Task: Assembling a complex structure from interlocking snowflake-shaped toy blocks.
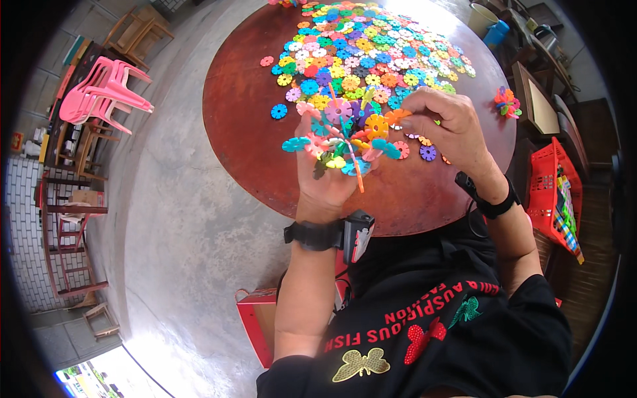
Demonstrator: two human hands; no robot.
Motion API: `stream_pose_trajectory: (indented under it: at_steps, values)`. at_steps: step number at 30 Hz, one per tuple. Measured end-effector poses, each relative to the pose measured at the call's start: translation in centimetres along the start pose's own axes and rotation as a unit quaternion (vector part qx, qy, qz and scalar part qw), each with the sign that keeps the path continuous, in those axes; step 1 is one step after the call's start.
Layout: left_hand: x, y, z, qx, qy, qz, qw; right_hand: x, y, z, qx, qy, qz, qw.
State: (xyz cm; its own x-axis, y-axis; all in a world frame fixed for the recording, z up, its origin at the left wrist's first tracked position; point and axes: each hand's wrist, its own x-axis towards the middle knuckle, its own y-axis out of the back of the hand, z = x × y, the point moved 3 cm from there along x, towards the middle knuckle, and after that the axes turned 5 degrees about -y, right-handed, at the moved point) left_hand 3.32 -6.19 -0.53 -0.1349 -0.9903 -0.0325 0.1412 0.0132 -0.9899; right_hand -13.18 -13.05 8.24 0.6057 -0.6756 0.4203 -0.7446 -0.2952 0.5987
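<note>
My left hand [324,190] is closed from below around a cluster of interlocked plastic flower discs [338,111] in teal, pink, yellow, orange and purple. The cluster hides most of that hand's fingers. Between the thumb and forefinger of my right hand [454,126] is an orange flower disc [396,117], close to the cluster's right side. Whether it touches the cluster I cannot tell. Loose flower discs [352,82] in many colours lie spread over the far part of the round brown table [249,142], and several more lie beneath my right hand.
A small assembled disc cluster [507,103] sits at the table's right edge. Beyond it stands a red plastic basket [544,192] with colourful items. Pink plastic chairs [99,93] and wooden furniture line the left side. A red box [255,318] is on the floor by my left arm.
</note>
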Motion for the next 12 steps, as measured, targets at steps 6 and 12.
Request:
stream_pose_trajectory:
  at_steps: [6,12]
  values:
    - [-0.2,-1.8,-0.7,0.048,-0.046,0.106,0.992,-0.1,0.1,0.7,0.021,-0.012,-0.007,1.0]
    - [0.1,1.4,0.1,-0.042,0.061,-0.088,0.993,0.0,0.2,-0.1,-0.106,0.103,-0.023,0.989]
